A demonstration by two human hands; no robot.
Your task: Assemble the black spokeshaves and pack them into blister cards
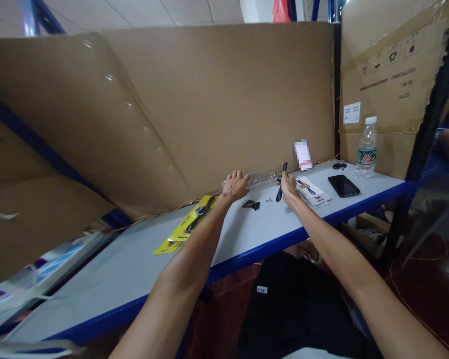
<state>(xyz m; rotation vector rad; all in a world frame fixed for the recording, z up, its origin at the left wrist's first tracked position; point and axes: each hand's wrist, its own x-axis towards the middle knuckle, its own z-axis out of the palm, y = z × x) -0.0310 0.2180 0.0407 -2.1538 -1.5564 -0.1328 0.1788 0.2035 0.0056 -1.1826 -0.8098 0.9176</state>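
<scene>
My right hand (289, 185) is closed round a black tool (279, 192) with a long handle, held upright over the table. To its left, my left hand (236, 184) rests on clear plastic packaging (262, 178) at the back of the table, fingers spread. Small black parts (251, 205) and a few tiny metal pieces (269, 200) lie between and in front of the hands. A printed leaflet (311, 190) with a tool picture sits right beside my right hand. Yellow packages (187, 224) holding a black item lie left of my left forearm.
On the right of the grey table (130, 259) are a black phone (343, 185), a water bottle (366, 149) and small dark round items (338, 164). Cardboard (224, 109) walls the back. A blue edge (254, 257) runs along the front. Part of another person shows far right.
</scene>
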